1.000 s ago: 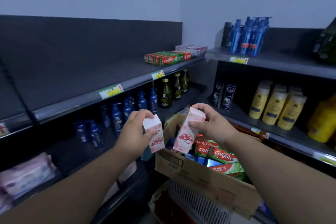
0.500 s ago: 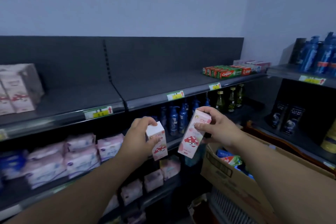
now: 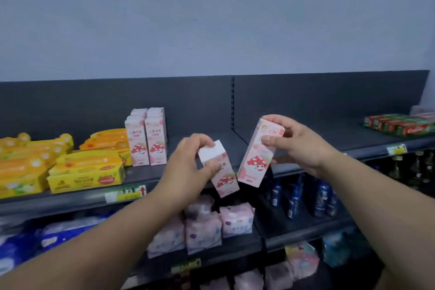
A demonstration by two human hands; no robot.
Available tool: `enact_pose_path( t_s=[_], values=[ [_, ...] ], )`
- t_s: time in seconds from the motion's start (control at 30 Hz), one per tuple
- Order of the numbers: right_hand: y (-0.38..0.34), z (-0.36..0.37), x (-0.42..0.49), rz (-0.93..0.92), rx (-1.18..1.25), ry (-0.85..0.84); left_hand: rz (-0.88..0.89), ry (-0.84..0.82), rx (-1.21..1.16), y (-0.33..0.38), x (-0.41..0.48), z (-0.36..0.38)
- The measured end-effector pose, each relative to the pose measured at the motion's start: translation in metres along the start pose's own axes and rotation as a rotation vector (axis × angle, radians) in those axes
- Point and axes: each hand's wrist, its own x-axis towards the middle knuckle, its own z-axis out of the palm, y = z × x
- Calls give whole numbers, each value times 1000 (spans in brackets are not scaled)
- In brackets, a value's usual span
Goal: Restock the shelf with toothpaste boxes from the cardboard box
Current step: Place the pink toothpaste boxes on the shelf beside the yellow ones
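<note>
My left hand (image 3: 190, 165) grips the top of a pink toothpaste box with a mushroom picture (image 3: 223, 176), tilted. My right hand (image 3: 299, 143) pinches the top of a second pink mushroom box (image 3: 255, 160), held upright beside the first. Both boxes hang in front of the top shelf (image 3: 211, 141), just right of a standing row of the same pink boxes (image 3: 147, 141). The cardboard box is out of view.
Yellow and orange boxes (image 3: 84, 169) lie at the shelf's left. Red and green Colgate boxes (image 3: 400, 125) sit at the far right. Below are pink soft packs (image 3: 219, 226) and blue bottles (image 3: 303, 198). Bare shelf lies between the pink row and the Colgate boxes.
The view has swung left from the cardboard box to the shelf's left part. Both hands have carried their pink boxes up and toward the standing pink row.
</note>
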Motion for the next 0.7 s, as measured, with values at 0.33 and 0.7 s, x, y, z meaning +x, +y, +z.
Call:
enact_pose_path(
  t_s=[0.33, 0.7],
  values=[
    [-42, 130, 81, -100, -68, -71, -30, 143, 25, -79, 54, -131],
    [-21, 201, 133, -86, -138, -165, -174, -10, 74, -141, 78, -163]
  ],
)
